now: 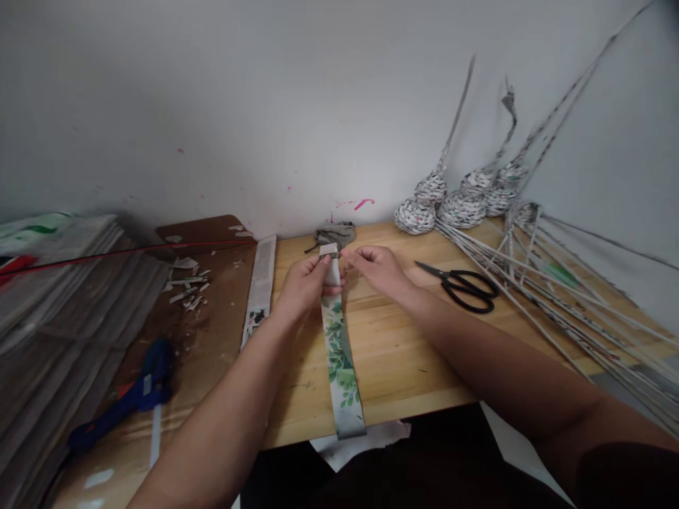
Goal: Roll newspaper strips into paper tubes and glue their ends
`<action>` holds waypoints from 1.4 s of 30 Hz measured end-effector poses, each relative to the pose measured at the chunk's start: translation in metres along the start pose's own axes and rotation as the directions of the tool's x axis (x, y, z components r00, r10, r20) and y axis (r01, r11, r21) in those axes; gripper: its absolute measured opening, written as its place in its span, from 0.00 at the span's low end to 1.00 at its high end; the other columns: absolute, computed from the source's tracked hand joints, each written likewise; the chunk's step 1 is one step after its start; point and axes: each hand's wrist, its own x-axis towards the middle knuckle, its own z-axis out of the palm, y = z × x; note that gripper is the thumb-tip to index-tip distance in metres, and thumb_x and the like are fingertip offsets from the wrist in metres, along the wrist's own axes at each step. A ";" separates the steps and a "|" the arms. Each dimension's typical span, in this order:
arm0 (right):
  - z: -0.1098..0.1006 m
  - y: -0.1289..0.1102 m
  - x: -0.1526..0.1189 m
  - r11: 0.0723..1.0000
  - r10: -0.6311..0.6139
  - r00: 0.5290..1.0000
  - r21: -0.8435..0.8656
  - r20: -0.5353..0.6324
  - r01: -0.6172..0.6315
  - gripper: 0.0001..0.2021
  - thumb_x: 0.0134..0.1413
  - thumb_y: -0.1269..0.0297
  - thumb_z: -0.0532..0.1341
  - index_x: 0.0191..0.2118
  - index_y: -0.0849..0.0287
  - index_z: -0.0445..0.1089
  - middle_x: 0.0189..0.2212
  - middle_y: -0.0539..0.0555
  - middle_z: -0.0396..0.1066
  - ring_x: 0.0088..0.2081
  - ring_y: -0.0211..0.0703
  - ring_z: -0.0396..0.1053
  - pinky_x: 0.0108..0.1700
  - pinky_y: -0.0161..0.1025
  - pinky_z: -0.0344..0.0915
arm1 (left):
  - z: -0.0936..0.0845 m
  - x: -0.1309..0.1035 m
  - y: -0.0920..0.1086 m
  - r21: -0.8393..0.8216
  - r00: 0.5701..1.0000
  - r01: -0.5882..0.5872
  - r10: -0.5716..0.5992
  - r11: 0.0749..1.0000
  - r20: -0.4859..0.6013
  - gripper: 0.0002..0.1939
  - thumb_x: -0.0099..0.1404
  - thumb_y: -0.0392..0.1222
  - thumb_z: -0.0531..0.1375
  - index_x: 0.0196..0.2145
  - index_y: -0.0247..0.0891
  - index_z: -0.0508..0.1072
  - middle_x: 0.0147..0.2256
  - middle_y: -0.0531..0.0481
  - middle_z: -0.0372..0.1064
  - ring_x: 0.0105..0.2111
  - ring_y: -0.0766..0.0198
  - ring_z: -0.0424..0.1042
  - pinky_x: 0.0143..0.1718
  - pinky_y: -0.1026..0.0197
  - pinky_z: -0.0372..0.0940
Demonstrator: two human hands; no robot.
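Observation:
A long folded paper strip [339, 353] printed with green leaves runs from my hands toward the table's front edge. My left hand [308, 279] is closed around its far end, the thumb on top and the fingertips underneath. My right hand [378, 267] pinches at the right edge of that end, where a short pale flap is turned over. A crumpled grey cloth [337, 232] lies just beyond my fingers. To the right of my right hand are black-handled scissors [467, 286], lying with their blades pointing left.
Woven paper gourd shapes [416, 215] stand along the wall, with thin paper rods [535, 311] spread at right. On the left are a blue glue gun [141, 396], paper scraps [191, 286], a stack of newspapers [58, 332] and another flat paper strip [261, 283].

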 end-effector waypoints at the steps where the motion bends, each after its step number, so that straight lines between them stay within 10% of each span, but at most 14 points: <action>1: -0.003 0.002 0.001 0.995 -0.040 0.999 -0.096 -0.021 0.038 0.20 0.56 0.47 0.60 0.27 0.61 0.74 0.24 0.52 0.72 0.26 0.37 0.64 0.31 0.36 0.58 | -0.001 0.000 0.002 -0.017 0.999 0.015 -0.015 1.000 -0.032 0.13 0.66 0.45 0.58 0.41 0.32 0.75 0.27 0.47 0.75 0.25 0.64 0.75 0.24 0.65 0.70; 9: 0.000 0.015 0.032 0.751 -0.143 0.989 -0.654 -0.024 0.092 0.20 0.50 0.52 0.67 0.45 0.60 0.74 0.34 0.58 0.75 0.36 0.48 0.70 0.38 0.42 0.61 | -0.002 0.003 0.008 -0.026 0.995 0.064 -0.066 0.998 -0.069 0.11 0.70 0.39 0.54 0.39 0.31 0.74 0.22 0.49 0.73 0.20 0.66 0.73 0.21 0.66 0.69; 17: 0.012 0.023 0.075 0.643 -0.016 0.999 -0.765 -0.044 -0.024 0.07 0.55 0.62 0.64 0.30 0.58 0.77 0.28 0.59 0.75 0.35 0.51 0.71 0.37 0.44 0.62 | -0.004 0.003 0.008 -0.055 0.995 0.083 -0.085 0.995 -0.044 0.12 0.69 0.43 0.56 0.37 0.31 0.74 0.21 0.49 0.73 0.19 0.66 0.73 0.20 0.67 0.67; 22: -0.001 0.012 0.046 0.790 -0.061 0.998 -0.611 0.002 0.049 0.11 0.51 0.64 0.66 0.42 0.57 0.77 0.36 0.58 0.76 0.36 0.49 0.71 0.38 0.42 0.62 | -0.005 0.003 0.007 -0.076 0.998 0.039 -0.043 0.996 -0.047 0.13 0.66 0.47 0.58 0.38 0.32 0.73 0.22 0.48 0.73 0.20 0.65 0.74 0.20 0.66 0.67; 26: -0.009 -0.001 0.016 0.964 0.121 0.989 -0.248 0.080 -0.098 0.16 0.54 0.51 0.62 0.29 0.60 0.75 0.23 0.53 0.72 0.26 0.39 0.65 0.30 0.37 0.59 | -0.003 0.003 0.004 -0.059 1.000 -0.003 0.003 0.998 -0.006 0.12 0.66 0.47 0.59 0.38 0.34 0.71 0.24 0.48 0.74 0.20 0.64 0.74 0.20 0.65 0.68; 33: -0.012 -0.002 -0.002 0.863 0.244 0.915 0.359 0.321 -0.356 0.20 0.44 0.48 0.70 0.33 0.62 0.75 0.27 0.52 0.72 0.25 0.33 0.62 0.28 0.33 0.55 | -0.001 0.002 -0.003 0.017 0.993 -0.024 0.022 1.000 0.119 0.15 0.63 0.51 0.60 0.36 0.34 0.72 0.28 0.46 0.75 0.20 0.65 0.73 0.19 0.66 0.67; 42: -0.011 -0.007 -0.003 0.903 0.116 0.902 0.333 0.417 -0.270 0.19 0.50 0.47 0.66 0.29 0.62 0.72 0.25 0.50 0.69 0.26 0.33 0.61 0.30 0.34 0.54 | 0.001 -0.001 -0.004 0.078 0.989 -0.086 0.075 0.993 0.129 0.16 0.62 0.52 0.60 0.36 0.35 0.72 0.29 0.47 0.75 0.21 0.66 0.72 0.20 0.66 0.67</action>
